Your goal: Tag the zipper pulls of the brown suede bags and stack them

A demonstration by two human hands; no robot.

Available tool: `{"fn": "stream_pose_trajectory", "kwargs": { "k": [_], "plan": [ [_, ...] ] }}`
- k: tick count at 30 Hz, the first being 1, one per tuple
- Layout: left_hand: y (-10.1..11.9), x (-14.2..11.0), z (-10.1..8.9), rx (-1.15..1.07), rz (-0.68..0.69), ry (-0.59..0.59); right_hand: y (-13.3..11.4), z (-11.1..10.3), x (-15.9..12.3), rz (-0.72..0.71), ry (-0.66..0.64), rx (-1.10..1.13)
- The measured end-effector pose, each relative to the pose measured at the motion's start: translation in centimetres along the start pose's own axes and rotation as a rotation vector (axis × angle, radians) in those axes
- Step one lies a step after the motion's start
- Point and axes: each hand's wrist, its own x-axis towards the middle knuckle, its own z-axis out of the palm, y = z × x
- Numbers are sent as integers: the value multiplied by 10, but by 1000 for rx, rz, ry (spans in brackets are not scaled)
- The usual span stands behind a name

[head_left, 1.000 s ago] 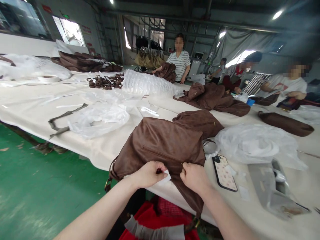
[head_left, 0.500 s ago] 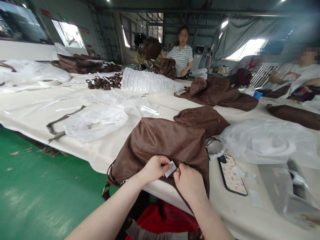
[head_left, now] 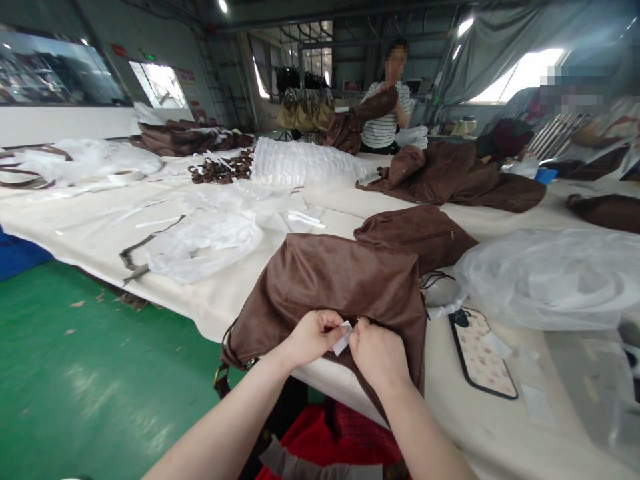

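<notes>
A brown suede-look bag (head_left: 340, 280) lies flat at the near edge of the cream-covered table (head_left: 90, 227). My left hand (head_left: 313, 337) is closed, pinching a small white slip (head_left: 343, 338) over the bag's near edge. My right hand (head_left: 380, 353) is closed too, its fingertips meeting the slip beside the bag's zip; what else it pinches is hidden. A strap with a metal ring (head_left: 223, 370) hangs off the table edge at the left of the bag.
A second brown bag (head_left: 415, 233) lies just behind. A phone in a patterned case (head_left: 483, 353) lies to the right, with clear plastic bags (head_left: 550, 277) beyond. More plastic (head_left: 205, 243) lies left. Other people handle brown bags at the far side. Green floor lies left.
My hands have come together on the white slip, the right one sliding left to meet the left. The camera has tilted slightly; a person at the far side has lifted a brown bag.
</notes>
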Motion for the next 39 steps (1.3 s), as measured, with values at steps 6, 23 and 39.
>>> {"fn": "stream_pose_trajectory", "kwargs": {
  "k": [6,23,39],
  "plan": [
    [-1,0,0,86,48,0,6,0,1,-81,6,110],
    [-2,-12,-1,51,154,123,14,9,-12,-162,144,375],
    [-4,-13,1,157,182,168,10,25,-19,-99,503,294]
  ]
}}
